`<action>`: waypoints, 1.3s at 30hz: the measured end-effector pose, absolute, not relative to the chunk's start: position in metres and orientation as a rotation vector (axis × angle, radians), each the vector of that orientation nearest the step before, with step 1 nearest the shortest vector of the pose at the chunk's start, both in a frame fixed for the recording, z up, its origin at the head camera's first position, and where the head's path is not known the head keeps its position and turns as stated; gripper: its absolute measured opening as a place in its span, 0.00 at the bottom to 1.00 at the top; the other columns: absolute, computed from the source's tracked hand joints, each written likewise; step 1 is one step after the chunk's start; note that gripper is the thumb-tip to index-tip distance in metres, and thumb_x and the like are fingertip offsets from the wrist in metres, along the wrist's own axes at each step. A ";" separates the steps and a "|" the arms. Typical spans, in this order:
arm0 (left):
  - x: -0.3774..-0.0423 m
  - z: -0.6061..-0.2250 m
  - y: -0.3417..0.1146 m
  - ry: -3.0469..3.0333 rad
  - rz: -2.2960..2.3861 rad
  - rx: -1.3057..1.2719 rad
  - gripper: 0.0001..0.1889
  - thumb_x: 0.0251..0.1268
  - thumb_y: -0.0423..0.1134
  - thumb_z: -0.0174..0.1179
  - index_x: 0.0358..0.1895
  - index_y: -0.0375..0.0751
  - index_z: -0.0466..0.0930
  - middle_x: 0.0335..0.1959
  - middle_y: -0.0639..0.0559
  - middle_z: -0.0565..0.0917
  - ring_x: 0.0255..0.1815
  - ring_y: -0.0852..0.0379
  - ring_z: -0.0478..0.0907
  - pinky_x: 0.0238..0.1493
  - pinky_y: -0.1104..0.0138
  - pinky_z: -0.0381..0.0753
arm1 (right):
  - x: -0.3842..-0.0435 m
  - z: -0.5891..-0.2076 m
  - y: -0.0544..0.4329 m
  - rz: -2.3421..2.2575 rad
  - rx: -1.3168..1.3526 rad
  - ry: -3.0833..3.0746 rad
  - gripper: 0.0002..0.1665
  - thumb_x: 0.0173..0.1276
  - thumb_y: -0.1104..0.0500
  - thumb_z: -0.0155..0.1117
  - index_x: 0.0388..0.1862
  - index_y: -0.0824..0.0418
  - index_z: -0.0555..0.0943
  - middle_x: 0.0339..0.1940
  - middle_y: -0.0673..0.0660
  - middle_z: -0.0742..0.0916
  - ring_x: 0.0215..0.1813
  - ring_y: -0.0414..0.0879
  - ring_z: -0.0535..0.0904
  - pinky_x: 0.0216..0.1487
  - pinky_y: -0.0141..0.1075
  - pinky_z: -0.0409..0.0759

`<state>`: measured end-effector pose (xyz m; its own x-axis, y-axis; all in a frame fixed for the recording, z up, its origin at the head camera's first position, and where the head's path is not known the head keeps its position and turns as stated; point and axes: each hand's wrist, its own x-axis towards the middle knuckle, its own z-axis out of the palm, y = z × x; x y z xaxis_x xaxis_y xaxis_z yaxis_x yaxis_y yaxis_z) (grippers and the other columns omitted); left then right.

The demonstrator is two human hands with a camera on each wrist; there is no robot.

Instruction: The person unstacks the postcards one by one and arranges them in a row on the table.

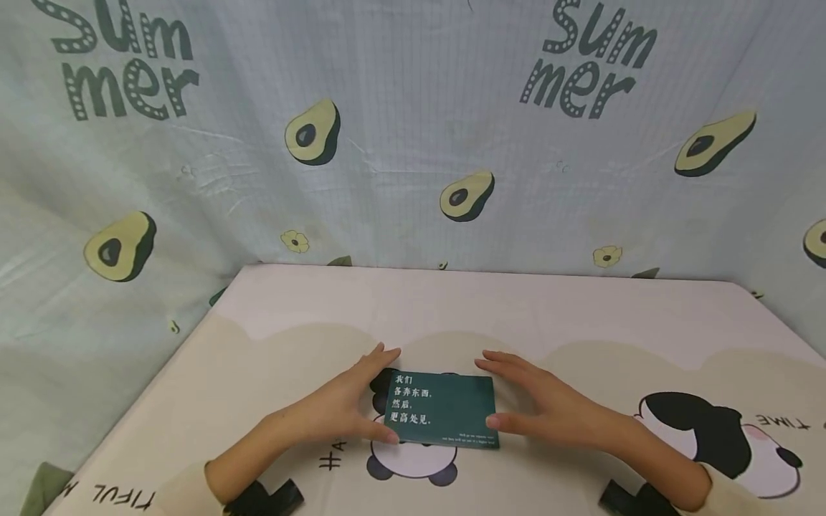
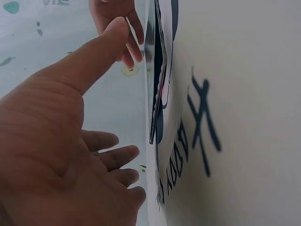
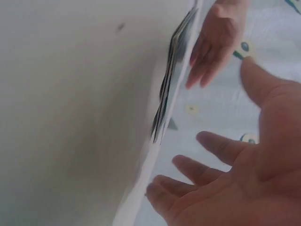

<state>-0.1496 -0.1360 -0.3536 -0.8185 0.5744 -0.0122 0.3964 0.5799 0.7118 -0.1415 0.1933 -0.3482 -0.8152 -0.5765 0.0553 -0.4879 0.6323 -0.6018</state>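
Nearest the camera, pale sleeves (image 1: 183, 494) and black wrist fittings (image 1: 277, 498) are noted at both forearms. The left hand (image 1: 342, 408) and right hand (image 1: 548, 401) are held at either side of a dark green card stack (image 1: 445, 408), palms facing inward. On both hands the thumb is spread well away from the fingers; nothing is pinched. In the head view, the right thumb is seen across the stack's right edge; in the wrist views, gaps are shown, so contact cannot be confirmed.

The stack is laid flat over a printed animal figure (image 1: 416, 464), white lettering uppermost. Several thin layers, unevenly aligned, are revealed edge-on. By this central placing, both short edges appear to be kept within equal reach. The long edges are left unobstructed by the palms.

Beyond, room for movement is afforded on the table (image 1: 452, 301) up to its far edge, where it is bounded by an avocado-printed cloth (image 1: 400, 86).
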 end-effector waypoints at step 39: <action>-0.150 -0.358 -0.134 2.714 0.846 0.897 0.53 0.40 0.54 0.77 0.72 0.43 0.59 0.69 0.46 0.63 0.68 0.47 0.62 0.64 0.50 0.65 | -0.135 -0.348 0.186 -0.717 -0.929 2.666 0.51 0.52 0.35 0.71 0.72 0.51 0.65 0.70 0.51 0.63 0.71 0.49 0.56 0.63 0.50 0.67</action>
